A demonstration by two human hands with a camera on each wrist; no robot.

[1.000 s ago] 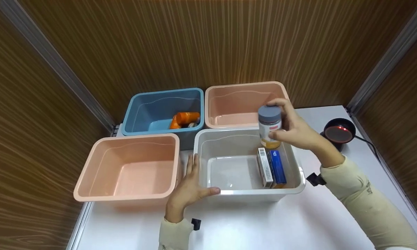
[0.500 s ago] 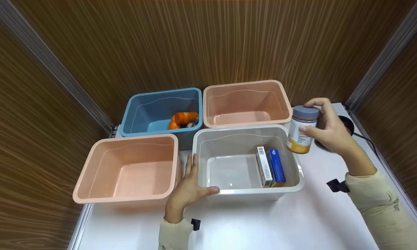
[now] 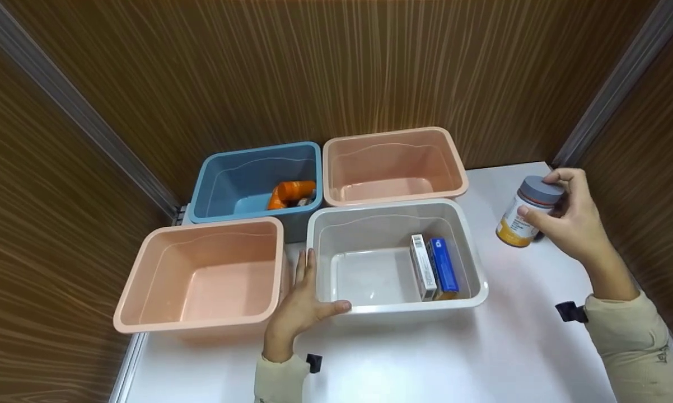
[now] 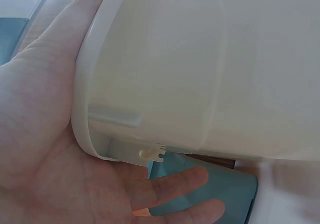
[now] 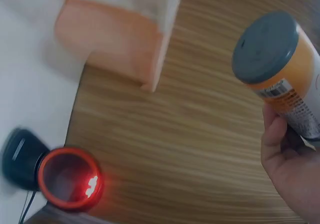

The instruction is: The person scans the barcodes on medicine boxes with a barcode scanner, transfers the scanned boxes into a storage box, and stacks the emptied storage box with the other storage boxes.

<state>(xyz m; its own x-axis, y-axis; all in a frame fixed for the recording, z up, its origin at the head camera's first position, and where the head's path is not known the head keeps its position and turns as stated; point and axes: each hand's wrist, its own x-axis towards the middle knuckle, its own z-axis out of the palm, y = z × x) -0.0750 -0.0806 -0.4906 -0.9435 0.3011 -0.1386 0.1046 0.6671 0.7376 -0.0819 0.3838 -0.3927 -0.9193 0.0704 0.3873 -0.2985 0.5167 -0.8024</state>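
My right hand point(image 3: 577, 224) grips a supplement bottle point(image 3: 517, 224), white and yellow with a grey lid, thumb on its side and a finger at the lid. The bottle tilts above the table, right of the white bin point(image 3: 364, 309). In the right wrist view the bottle point(image 5: 290, 91) turns its dark base and a barcode to the camera. My left hand point(image 3: 300, 313) rests on the white bin's front left corner, thumb at the front rim, fingers extended along the outside. Inside stand a white box point(image 3: 423, 268) and a blue box point(image 3: 444, 267), side by side.
A black scanner point(image 5: 67, 179) glows red in the right wrist view; my right hand mostly hides it in the head view. A blue bin point(image 3: 224, 184) holds orange bottles point(image 3: 291, 192). Pink bins stand at back right point(image 3: 392, 162) and front left point(image 3: 163, 280). Wood-grain walls enclose the table.
My right hand has carried the bottle rightward from over the white bin to beyond its right side, and the bottle has tilted. My left hand stays at the bin corner.
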